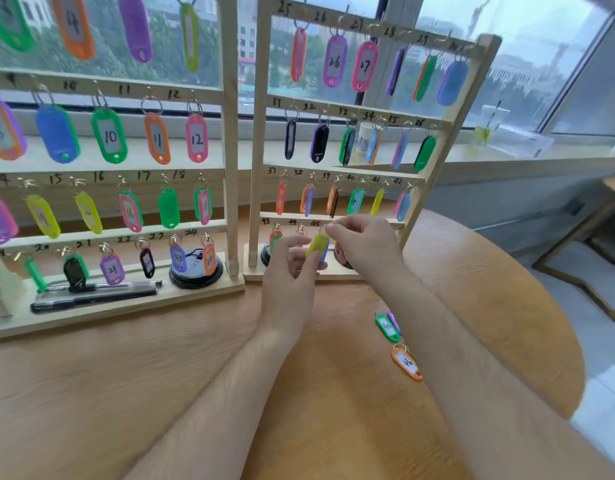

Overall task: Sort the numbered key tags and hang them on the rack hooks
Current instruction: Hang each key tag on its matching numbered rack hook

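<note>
The yellow key tag (pixel 318 244) is held at the bottom rail of the rack (pixel 255 133) at centre-right of the frame, beside the mark 45. It is judged to be light, stiff plastic with a small, slippery wire ring. The ring is best taken in a fingertip pinch, the body merely steadied. Its top is pinched by the right grip (pixel 364 242), and its body is held lightly by the left grip (pixel 288 271). A green tag (pixel 387 328) and an orange tag (pixel 407 363) are seen on the desk (pixel 160 375), lower right.

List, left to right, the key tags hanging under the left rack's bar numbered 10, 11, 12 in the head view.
orange-and-purple plastic tag marked 8 → blue plastic tag → green plastic tag marked 10 → orange plastic tag marked 11 → pink plastic tag marked 12
</note>
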